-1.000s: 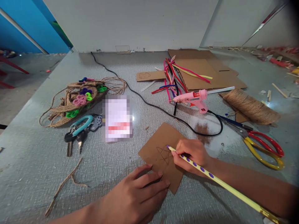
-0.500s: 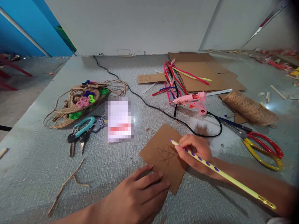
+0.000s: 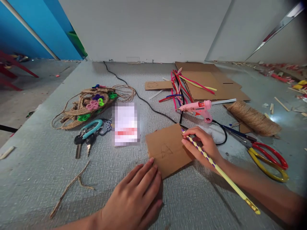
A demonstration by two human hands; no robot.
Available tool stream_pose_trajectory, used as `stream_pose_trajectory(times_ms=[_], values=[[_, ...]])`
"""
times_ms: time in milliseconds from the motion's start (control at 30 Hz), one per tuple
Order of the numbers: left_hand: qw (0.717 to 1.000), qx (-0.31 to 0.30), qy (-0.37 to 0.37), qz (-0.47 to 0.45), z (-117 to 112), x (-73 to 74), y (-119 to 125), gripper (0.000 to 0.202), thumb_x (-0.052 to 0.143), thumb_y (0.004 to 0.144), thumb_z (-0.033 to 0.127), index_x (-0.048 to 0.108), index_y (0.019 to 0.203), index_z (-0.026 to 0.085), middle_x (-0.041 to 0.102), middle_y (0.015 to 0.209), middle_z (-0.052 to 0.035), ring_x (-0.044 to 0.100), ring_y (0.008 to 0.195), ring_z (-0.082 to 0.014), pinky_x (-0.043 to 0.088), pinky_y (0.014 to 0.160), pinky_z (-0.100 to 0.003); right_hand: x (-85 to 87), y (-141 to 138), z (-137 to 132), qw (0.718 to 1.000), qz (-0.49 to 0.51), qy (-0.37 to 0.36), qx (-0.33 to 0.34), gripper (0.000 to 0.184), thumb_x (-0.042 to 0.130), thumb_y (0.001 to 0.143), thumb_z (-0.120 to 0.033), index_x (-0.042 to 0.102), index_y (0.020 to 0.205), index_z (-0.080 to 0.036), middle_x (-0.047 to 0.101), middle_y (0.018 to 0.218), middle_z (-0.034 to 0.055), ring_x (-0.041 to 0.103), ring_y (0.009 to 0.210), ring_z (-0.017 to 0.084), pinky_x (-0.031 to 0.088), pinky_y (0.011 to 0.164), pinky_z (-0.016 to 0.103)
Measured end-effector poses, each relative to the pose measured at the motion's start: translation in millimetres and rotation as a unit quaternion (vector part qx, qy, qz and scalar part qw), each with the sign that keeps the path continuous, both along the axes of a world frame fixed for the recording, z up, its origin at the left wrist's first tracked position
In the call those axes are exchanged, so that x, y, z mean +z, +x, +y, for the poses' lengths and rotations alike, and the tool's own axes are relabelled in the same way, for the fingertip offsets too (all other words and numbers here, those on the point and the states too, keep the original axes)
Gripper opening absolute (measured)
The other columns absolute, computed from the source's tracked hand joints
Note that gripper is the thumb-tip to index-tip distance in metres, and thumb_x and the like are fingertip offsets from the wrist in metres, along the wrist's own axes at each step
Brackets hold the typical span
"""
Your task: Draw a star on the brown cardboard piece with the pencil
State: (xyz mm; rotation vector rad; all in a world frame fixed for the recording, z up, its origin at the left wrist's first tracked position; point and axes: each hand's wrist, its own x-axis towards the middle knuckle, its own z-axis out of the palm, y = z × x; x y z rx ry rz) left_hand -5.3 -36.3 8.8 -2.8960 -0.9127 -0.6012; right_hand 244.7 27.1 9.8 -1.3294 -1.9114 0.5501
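A small brown cardboard piece [image 3: 155,142] lies on the table in front of me, with a star drawn on it in thin dark lines. My left hand [image 3: 135,195] is flat with its fingers stretched out, fingertips at the cardboard's lower left edge. Between the thumb and fingers of my right hand [image 3: 203,143] is a pale yellow pencil [image 3: 226,177] with purple dots. Its purple tip points up and left near the cardboard's upper right corner; whether it touches I cannot tell. The right hand rests over the cardboard's right side.
Behind the cardboard lies a pink glue gun [image 3: 200,108] with a black cord [image 3: 153,110]. Scissors [image 3: 268,156] and a twine roll [image 3: 253,118] are at right. Pipe cleaners [image 3: 176,86] lie on cardboard sheets [image 3: 203,75]. Keys [image 3: 90,139] and braided twine [image 3: 82,103] with colourful flowers sit left.
The cardboard has turned clockwise, its left corner now higher. My left fingers have slid back to its edge. The pencil is steeper, its tip further right. The whole view has shifted slightly.
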Motion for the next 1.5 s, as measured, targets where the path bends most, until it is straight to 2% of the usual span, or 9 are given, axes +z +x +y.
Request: stream_pose_trajectory(times_ms=[233,400,533,700,867,1033,1133,1233,1500], values=[[0.999,-0.022,-0.040,0.009,4,-1.1,0,0.039,0.048,0.089,0.038,0.057,0.119,0.014,0.057,0.129,-0.0076,0.050,0.122,-0.0258,0.047,0.094,-0.041,-4.6,3,7,0.997,0.037,-0.040,0.053,0.021,0.055,0.088,-0.027,0.058,0.108,-0.023,0.064,0.104,0.0047,0.061,0.095,0.016,0.050,0.082,0.032],[0.997,-0.047,-0.060,0.014,5,3.8,0,0.039,0.048,0.090,0.038,0.057,0.120,0.015,0.060,0.126,-0.0040,0.054,0.116,-0.0251,0.045,0.092,-0.040,-6.6,8,10,0.996,0.013,-0.069,0.049,0.028,0.040,0.095,-0.032,0.052,0.120,-0.025,0.068,0.100,0.0044,0.065,0.090,0.015,0.052,0.078,0.031],[0.989,-0.103,-0.098,0.029,6,6.9,0,0.039,0.044,0.092,0.038,0.055,0.122,0.014,0.059,0.127,-0.0033,0.057,0.110,-0.0220,0.044,0.091,-0.037,6.7,16,16,0.996,-0.062,0.054,-0.025,0.028,0.046,0.091,-0.027,0.048,0.118,-0.025,0.062,0.094,0.0039,0.059,0.067,0.013,0.051,0.065,0.030],[0.984,-0.117,-0.131,0.042,7,7.5,1,0.043,0.044,0.092,0.038,0.053,0.125,0.012,0.058,0.128,-0.0051,0.057,0.110,-0.0223,0.044,0.093,-0.035,21.9,24,17,0.979,-0.120,0.163,-0.036,0.077,0.056,0.077,-0.011,0.019,0.142,-0.026,0.049,0.106,0.0094,0.051,0.068,0.014,0.051,0.064,0.034],[0.983,-0.118,-0.135,0.041,8,6.7,0,0.043,0.044,0.092,0.037,0.053,0.125,0.011,0.056,0.130,-0.0076,0.054,0.116,-0.0236,0.044,0.097,-0.036,34.6,26,2,0.936,-0.228,0.234,0.129,0.068,0.051,0.072,-0.002,0.035,0.134,-0.023,0.055,0.094,0.0089,0.055,0.081,0.020,0.050,0.069,0.035],[0.980,-0.127,-0.147,0.039,9,5.3,1,0.042,0.043,0.093,0.035,0.052,0.126,0.011,0.055,0.131,-0.0076,0.052,0.120,-0.0231,0.042,0.101,-0.037,45.8,24,-3,0.894,-0.279,0.068,0.343,0.013,0.056,0.082,-0.016,0.059,0.092,-0.021,0.062,0.078,0.0016,0.057,0.063,0.012,0.045,0.058,0.026],[0.981,-0.124,-0.145,0.040,9,4.9,1,0.040,0.042,0.093,0.033,0.053,0.125,0.011,0.056,0.131,-0.0058,0.053,0.119,-0.0229,0.043,0.101,-0.036,33.9,19,1,0.920,-0.245,0.019,0.305,0.005,0.058,0.085,-0.020,0.062,0.083,-0.021,0.065,0.071,-0.0018,0.059,0.060,0.009,0.044,0.058,0.023],[0.982,-0.120,-0.144,0.031,8,4.9,2,0.040,0.045,0.092,0.033,0.053,0.125,0.012,0.057,0.129,-0.0059,0.054,0.118,-0.0223,0.044,0.100,-0.036,11.7,10,6,0.983,-0.110,0.061,0.136,0.003,0.060,0.085,-0.022,0.062,0.086,-0.021,0.070,0.076,-0.0005,0.064,0.065,0.010,0.048,0.060,0.021],[0.985,-0.127,-0.114,0.031,8,3.6,3,0.039,0.040,0.093,0.027,0.051,0.127,0.011,0.059,0.127,-0.0040,0.054,0.118,-0.0221,0.039,0.104,-0.040,-10.3,-7,5,0.998,-0.028,-0.007,0.057,0.003,0.061,0.082,-0.020,0.064,0.081,-0.020,0.072,0.073,-0.0010,0.065,0.061,0.010,0.049,0.055,0.019]])
